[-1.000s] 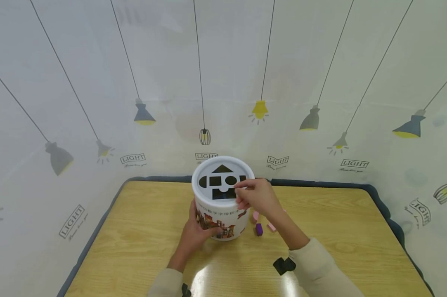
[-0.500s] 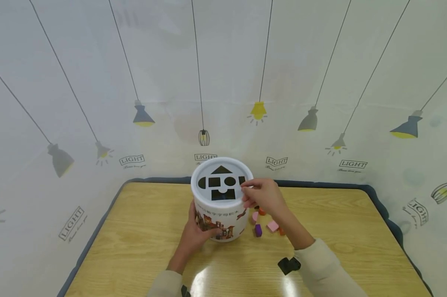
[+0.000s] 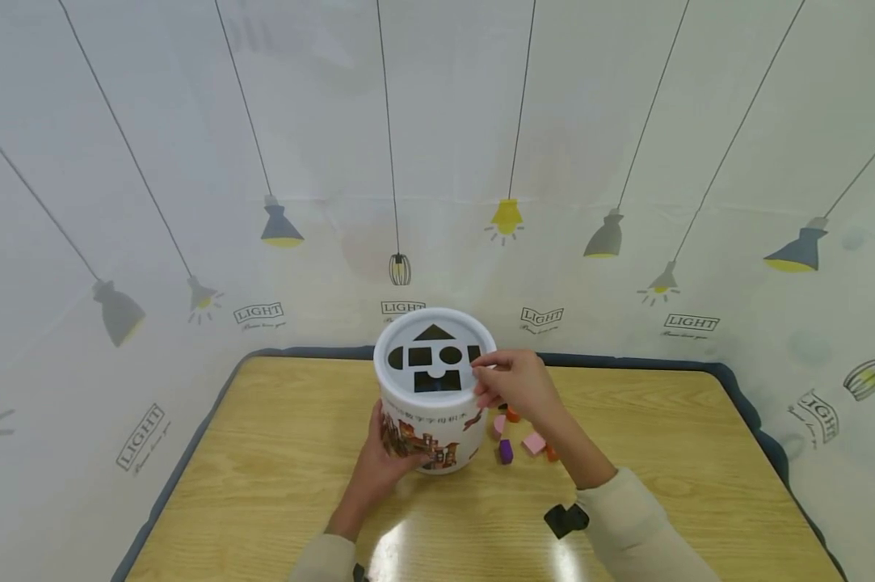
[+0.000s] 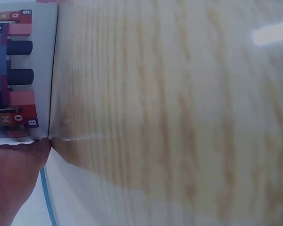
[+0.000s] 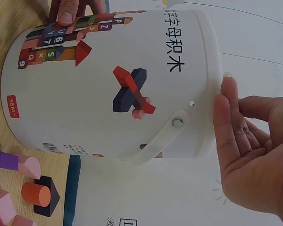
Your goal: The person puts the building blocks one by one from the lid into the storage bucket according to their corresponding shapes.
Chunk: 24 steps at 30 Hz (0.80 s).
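A white bucket [image 3: 444,453] with printed toy blocks and Chinese characters stands upright on the table. Its white lid [image 3: 399,382] has dark cut-outs: triangle, half circle, square, circle, rectangle and arch. My left hand [image 3: 375,465] grips the bucket's left side low down, thumb across the front. At the lid's right edge, my right hand [image 3: 520,388] has index finger and thumb close together beside the rectangular slot. In the right wrist view its fingers [image 5: 226,127] touch the lid's rim; whether anything sits between the fingertips is hidden.
Right of the bucket lie loose blocks: a purple block [image 3: 506,452], a pink rounded block [image 5: 28,165], an orange cylinder [image 5: 36,194] on a dark block [image 5: 49,182], and pink blocks [image 5: 2,207]. A white handle [image 5: 153,146] hangs at the bucket's side. Behind the table [image 3: 262,453] is a lamp-printed wall covering.
My right hand has shifted slightly right, from over the lid to its right edge, then stayed there. More of the loose blocks shows now. My left hand keeps its grip on the bucket.
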Each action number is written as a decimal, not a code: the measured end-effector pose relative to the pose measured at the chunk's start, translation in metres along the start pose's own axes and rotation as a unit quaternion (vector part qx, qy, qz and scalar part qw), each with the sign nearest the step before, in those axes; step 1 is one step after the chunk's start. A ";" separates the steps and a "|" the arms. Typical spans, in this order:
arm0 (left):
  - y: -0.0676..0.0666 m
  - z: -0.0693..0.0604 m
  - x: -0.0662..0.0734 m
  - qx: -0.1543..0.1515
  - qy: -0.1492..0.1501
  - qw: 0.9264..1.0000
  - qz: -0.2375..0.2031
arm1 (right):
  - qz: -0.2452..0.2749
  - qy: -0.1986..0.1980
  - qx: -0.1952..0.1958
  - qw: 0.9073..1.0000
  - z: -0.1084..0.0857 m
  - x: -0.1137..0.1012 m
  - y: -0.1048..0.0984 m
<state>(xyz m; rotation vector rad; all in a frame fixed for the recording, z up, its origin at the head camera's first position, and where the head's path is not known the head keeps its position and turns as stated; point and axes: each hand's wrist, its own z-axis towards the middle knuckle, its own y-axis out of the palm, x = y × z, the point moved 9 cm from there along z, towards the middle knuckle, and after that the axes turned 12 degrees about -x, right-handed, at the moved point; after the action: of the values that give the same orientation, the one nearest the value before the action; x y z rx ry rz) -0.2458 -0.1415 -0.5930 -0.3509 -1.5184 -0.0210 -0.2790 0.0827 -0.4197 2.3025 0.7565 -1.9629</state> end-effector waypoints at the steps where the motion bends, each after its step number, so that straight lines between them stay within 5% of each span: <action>1: 0.000 -0.001 -0.001 0.001 -0.007 1.000 0.004 | -0.001 0.000 0.001 1.000 0.000 0.000 -0.001; 24: -0.002 -0.003 0.009 -0.012 -0.028 1.000 0.007 | 0.012 -0.002 0.052 0.999 -0.004 0.023 -0.032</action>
<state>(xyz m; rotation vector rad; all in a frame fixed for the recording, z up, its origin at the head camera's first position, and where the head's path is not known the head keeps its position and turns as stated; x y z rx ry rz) -0.2431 -0.1418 -0.5839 -0.3850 -1.5712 -0.0181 -0.2852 0.1199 -0.4317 2.3515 0.6397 -2.0419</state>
